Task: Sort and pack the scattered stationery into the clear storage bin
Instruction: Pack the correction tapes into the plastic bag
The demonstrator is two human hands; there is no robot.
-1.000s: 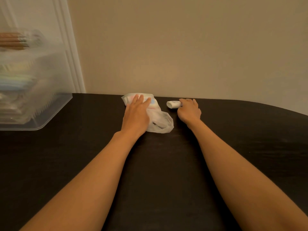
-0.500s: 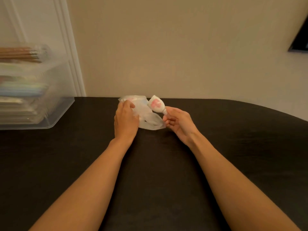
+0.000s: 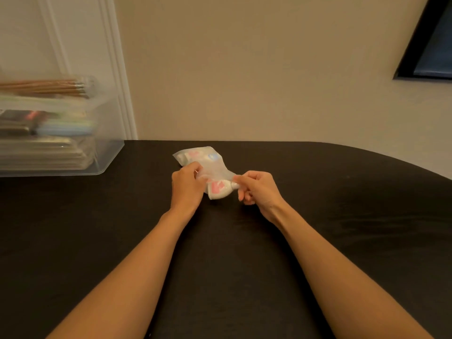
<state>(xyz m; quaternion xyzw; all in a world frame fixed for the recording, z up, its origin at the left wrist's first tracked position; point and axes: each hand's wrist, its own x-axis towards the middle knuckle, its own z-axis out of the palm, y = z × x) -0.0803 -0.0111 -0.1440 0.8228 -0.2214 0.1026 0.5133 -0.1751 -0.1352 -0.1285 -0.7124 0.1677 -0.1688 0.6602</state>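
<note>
The left hand pinches the mouth of a crumpled clear plastic bag on the black table, likely to hold it open. The right hand clamps its fingers on the cap of a small white pink-labelled tube. The part-filled clear storage bin stands well to the left.

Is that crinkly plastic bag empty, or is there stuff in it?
Not empty. Small white things with pink and blue marks show through the plastic bag at its far end. How many, cannot tell.

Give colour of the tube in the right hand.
The tube is white with pink print; head view.
</note>
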